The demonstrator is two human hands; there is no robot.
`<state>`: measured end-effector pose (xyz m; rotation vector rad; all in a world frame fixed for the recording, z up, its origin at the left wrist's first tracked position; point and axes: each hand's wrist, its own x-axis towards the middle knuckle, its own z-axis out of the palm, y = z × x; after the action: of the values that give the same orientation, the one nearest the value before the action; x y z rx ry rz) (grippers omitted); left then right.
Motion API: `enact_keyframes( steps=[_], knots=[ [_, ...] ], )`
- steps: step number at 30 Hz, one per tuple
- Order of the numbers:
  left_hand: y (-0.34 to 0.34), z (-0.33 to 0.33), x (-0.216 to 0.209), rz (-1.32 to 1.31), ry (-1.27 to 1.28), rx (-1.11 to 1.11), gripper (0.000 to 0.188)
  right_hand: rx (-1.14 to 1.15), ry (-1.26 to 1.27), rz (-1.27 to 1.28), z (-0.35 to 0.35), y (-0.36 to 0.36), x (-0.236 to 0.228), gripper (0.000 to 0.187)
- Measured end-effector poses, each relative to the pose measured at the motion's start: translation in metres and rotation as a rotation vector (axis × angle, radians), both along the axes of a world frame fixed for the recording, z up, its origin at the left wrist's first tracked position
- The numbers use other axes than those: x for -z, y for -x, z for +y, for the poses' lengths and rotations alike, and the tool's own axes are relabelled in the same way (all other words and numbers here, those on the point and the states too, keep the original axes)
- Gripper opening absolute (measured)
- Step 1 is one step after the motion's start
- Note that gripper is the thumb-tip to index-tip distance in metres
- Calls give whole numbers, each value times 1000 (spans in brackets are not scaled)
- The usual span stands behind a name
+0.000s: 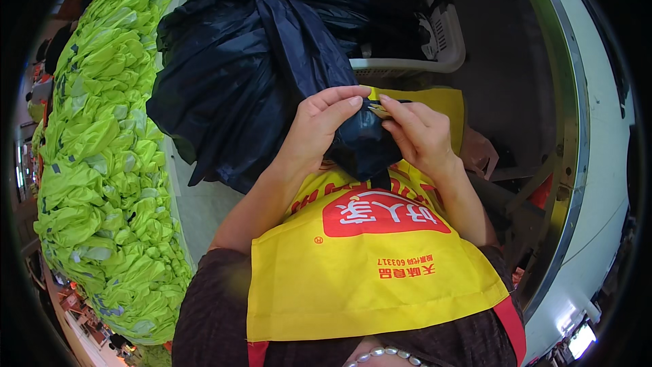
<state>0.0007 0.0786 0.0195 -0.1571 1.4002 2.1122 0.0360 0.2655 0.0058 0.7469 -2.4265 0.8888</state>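
A dark navy garment (238,75) of thin, shiny cloth lies bunched in front of me, with one end hanging down over my lap. My left hand (316,122) pinches the edge of that cloth between thumb and fingers. Close beside it, my right hand (424,132) is closed around small thread snips (379,109), their pointed metal tips at the cloth edge by my left thumb. Most of the snips is hidden by the right fingers. I wear a yellow apron (326,278) with red print under both hands.
A long heap of lime-green garments (109,177) covers the left side of the pale table (204,197). Beyond my hands stands a white plastic basket (448,41) holding dark cloth. A pale curved-looking table edge (598,163) runs along the right.
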Motion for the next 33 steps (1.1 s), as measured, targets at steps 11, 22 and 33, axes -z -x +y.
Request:
enact_keyframes(
  steps=[11,22,33],
  knots=[
    [6,-3,1,-6,17,-28,20,-30,-6,-24,-2,9,6,32],
    [10,-2,14,27,124,-12,22,111,394,-275,1,9,9,28],
    [40,-126,-56,388,188,-801,33,227,918,-664,14,31,36,29]
  ],
)
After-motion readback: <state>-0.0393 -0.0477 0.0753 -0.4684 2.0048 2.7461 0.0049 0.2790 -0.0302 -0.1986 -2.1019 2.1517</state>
